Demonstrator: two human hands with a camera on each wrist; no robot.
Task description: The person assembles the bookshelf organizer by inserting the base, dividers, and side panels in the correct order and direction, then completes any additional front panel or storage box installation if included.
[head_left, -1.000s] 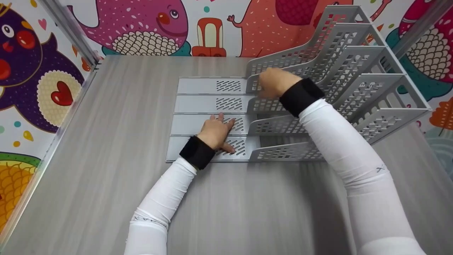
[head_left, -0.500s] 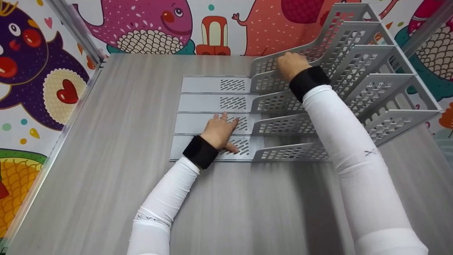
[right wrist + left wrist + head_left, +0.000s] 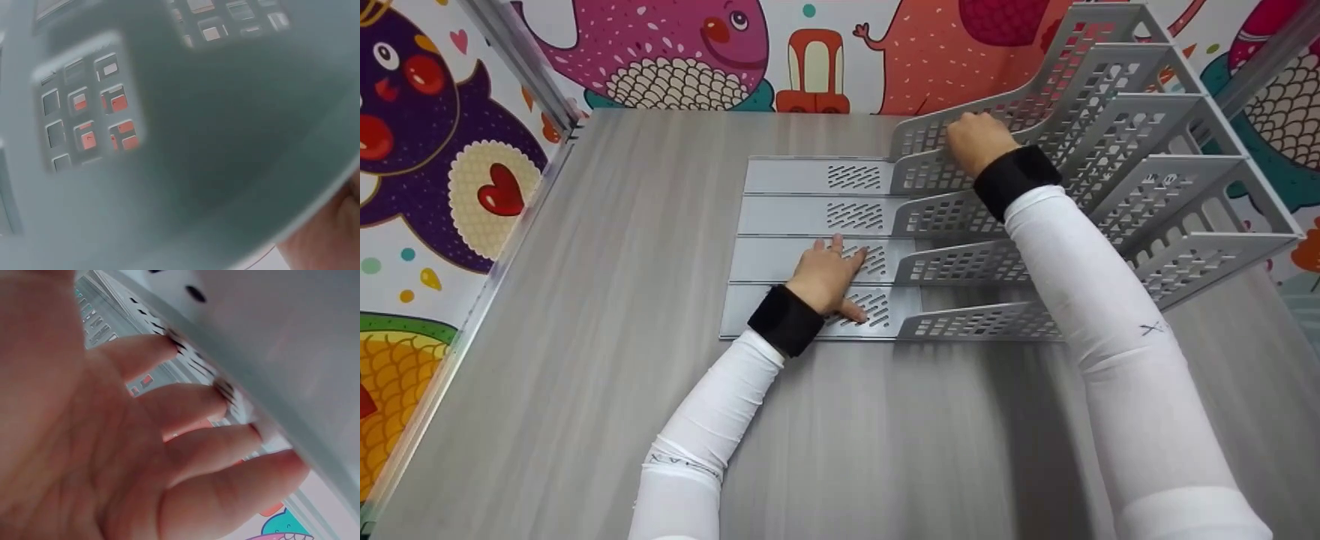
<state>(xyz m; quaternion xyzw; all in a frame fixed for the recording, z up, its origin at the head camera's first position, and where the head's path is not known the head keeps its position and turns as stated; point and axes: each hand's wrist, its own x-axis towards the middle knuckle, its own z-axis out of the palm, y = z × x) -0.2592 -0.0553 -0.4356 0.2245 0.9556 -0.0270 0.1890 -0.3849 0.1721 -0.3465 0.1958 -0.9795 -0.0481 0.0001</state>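
A grey plastic file rack [image 3: 1174, 199] with several perforated dividers stands at the right in the head view, its flat slotted base panels [image 3: 780, 217] reaching left over the table. My left hand [image 3: 825, 277] rests on the two nearer panels, fingers spread. In the left wrist view the fingertips of the left hand [image 3: 185, 433] touch a slotted panel. Toward the back, my right hand [image 3: 979, 141] grips the low front part of the second divider from the back; its fingertips are hidden. Most of the right wrist view is a divider [image 3: 225, 146], with part of the right hand [image 3: 332, 230] at its edge.
The grey wood-grain table [image 3: 607, 300] extends around the rack. Behind it rises a wall [image 3: 817, 71] with cartoon animals. A metal frame edge [image 3: 495, 277] runs along the left side.
A second ago my right hand was farther left and nearer, at the front ends of the dividers. It moved back and right onto the second divider. My left hand stayed on the panels.
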